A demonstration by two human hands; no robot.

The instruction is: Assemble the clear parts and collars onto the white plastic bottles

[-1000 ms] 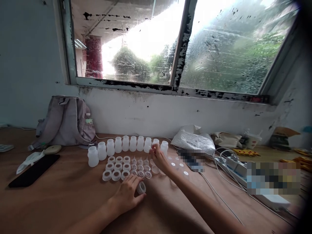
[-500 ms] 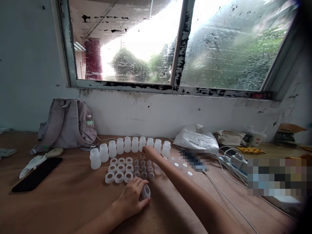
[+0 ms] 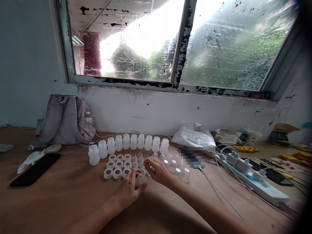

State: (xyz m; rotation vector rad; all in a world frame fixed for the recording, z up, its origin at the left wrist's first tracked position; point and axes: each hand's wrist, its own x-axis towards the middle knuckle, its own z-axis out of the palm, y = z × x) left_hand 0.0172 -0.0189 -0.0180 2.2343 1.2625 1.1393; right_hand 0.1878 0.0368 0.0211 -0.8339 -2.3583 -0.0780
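Note:
My left hand (image 3: 130,188) is closed around a translucent bottle collar ring (image 3: 141,179), tilted just above the brown table. Close beside it, my right hand (image 3: 158,170) has its fingers pinched together; whatever is between them is hidden. Clear bottle teats (image 3: 135,159) stand in rows just beyond both hands, partly covered by the right one. To their left lie several white collar rings (image 3: 119,164) in rows. Behind these, frosted baby bottles (image 3: 126,141) without tops form a curved line. Several clear domed caps (image 3: 185,175) stand to the right of my right hand.
A phone (image 3: 192,158), partly blurred, lies right of the caps with a cable. Further right is a white power strip (image 3: 265,187) with plugs. A silver plastic bag (image 3: 195,139) rests by the wall. At left are a backpack (image 3: 64,120) and a black mat (image 3: 35,170).
My right hand has drawn back from the far teats and bottles to beside my left hand. My left hand still holds the ring, now turned differently. The view has shifted slightly.

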